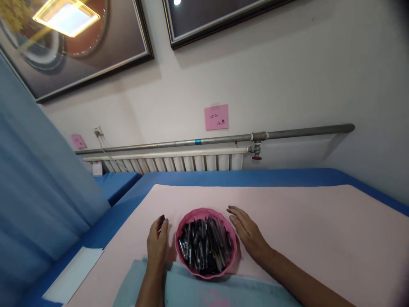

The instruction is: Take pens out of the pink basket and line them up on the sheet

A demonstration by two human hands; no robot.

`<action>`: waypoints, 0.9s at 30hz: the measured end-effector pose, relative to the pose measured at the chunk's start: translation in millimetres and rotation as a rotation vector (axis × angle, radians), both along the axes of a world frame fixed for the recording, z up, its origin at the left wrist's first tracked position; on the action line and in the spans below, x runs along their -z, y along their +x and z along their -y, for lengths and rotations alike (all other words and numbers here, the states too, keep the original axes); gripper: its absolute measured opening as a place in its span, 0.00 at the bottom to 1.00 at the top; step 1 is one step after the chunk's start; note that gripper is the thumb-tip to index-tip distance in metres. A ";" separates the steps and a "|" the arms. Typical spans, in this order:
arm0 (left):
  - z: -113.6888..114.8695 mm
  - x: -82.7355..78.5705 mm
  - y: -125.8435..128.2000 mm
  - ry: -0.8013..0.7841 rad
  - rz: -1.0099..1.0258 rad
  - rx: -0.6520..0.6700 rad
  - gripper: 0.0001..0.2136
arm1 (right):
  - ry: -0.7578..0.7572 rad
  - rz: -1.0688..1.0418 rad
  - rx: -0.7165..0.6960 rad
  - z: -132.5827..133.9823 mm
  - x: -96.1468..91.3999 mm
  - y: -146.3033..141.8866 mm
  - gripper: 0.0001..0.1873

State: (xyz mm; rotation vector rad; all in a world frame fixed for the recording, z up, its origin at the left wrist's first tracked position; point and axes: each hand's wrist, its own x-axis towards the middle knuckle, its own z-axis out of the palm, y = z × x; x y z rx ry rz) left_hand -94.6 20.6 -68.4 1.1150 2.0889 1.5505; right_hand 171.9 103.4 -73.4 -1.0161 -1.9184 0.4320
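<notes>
A pink bowl with a scalloped rim (pixel 204 276) stands on the pink sheet, filled with many black and clear pens (pixel 204 245). My left hand (pixel 157 241) is to the left of the bowl, a small gap away, with loosely curved fingers and nothing visible in it. On the other side, my right hand (pixel 251 234) lies close by the bowl's right rim. Its fingers are stretched out and it holds nothing; whether it touches the rim I cannot tell. A light blue cloth with a pink print (pixel 188 285) lies at the near edge, between my forearms.
The pink sheet (pixel 303 230) covers a blue bed-like surface (pixel 236 177). White paper (pixel 75 273) lies at the left, near a blue curtain (pixel 41 170). Behind are a radiator (pixel 204 163), a metal pipe (pixel 303 133) and a pink wall note (pixel 216 117).
</notes>
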 end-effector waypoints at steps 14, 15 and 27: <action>43.0 8.0 26.5 -0.099 -0.157 0.211 0.19 | -0.075 0.002 -0.148 12.3 -5.6 4.7 0.17; 44.2 6.7 27.3 -0.093 -0.168 0.209 0.18 | -0.076 0.004 -0.149 13.4 -6.0 4.6 0.17; 48.0 4.4 29.7 -0.087 -0.125 0.216 0.16 | -0.102 0.076 -0.036 11.7 -8.1 44.7 0.15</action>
